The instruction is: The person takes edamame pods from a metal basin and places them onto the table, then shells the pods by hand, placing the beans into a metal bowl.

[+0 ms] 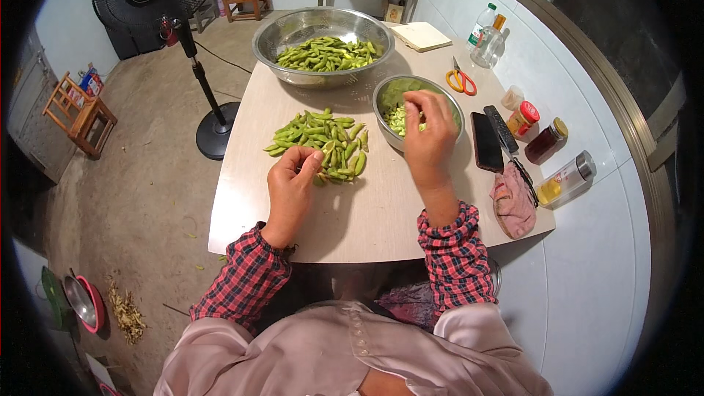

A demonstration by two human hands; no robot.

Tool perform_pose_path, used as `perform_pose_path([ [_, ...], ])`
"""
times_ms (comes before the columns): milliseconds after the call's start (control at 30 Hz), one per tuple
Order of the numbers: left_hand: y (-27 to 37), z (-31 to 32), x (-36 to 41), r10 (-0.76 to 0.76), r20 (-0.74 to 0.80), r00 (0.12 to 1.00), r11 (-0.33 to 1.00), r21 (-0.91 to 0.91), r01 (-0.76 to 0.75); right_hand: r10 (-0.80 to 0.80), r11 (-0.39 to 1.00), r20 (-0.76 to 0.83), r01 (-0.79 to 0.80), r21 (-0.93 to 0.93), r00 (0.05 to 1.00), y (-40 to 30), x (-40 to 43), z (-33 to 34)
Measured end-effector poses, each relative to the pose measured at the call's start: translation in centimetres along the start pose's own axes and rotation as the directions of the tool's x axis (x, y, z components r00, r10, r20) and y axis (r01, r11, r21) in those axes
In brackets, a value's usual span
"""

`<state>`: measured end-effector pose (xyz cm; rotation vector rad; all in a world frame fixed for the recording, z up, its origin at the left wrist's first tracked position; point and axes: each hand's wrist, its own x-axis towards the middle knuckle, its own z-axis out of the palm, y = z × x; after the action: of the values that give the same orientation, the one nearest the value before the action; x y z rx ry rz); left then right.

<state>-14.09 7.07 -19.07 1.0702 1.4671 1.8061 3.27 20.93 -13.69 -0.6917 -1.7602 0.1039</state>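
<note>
My left hand [291, 190] is over the near edge of a loose pile of green soybean pods [313, 131]. Its thumb and forefinger are pinched around what looks like one pod [328, 148]. My right hand [432, 140] is held over the near side of a small stainless steel bowl [379, 113], fingers curled toward the thumb. Whether anything sits between those fingertips is hidden. Shelled green beans [395, 120] lie in this bowl. Behind the pile, a large perforated steel basin [264, 60] holds many more pods [330, 55].
Scissors [461, 81], a phone [487, 142], a remote control [500, 127], a pink cloth [514, 203], jars [522, 120] and bottles [488, 47] line the table's [385, 220] right side by the tiled wall. A pedestal fan [212, 115] stands left of the table.
</note>
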Motion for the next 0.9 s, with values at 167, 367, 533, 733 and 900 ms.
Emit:
perform_pose_path([
  [167, 0.0, 0.2, 0.0, 0.023, -0.009, 1.0, 0.999, -0.024, -0.023, -0.153, 0.915, 0.079, 0.172, -0.365, 0.985, 1.3, -0.1, -0.6],
  [367, 0.0, 0.5, -0.1, 0.071, -0.026, 0.997, 0.997, -0.023, -0.072, 0.174, 0.817, 0.486, -0.401, 0.415, 0.856, -3.0, -2.7, 2.5],
  [533, 0.0, 0.4, -0.2, 0.128, 0.026, 0.991, 0.992, -0.009, -0.128, 0.218, 0.575, 0.715, -0.68, 0.455, 0.664, -3.0, -4.9, 4.3],
  [733, -0.3, 0.5, -0.3, 0.089, 0.016, 0.996, 0.995, -0.043, -0.089, 0.205, 0.362, 0.765, -0.773, 0.521, 0.611, -3.3, -4.8, 4.2],
  [900, 0.0, -0.1, -0.4, 0.003, 0.073, 0.997, 1.0, 0.028, -0.005, 0.232, 0.381, 0.805, -0.812, 0.441, 0.546, -3.4, -4.5, 3.8],
])
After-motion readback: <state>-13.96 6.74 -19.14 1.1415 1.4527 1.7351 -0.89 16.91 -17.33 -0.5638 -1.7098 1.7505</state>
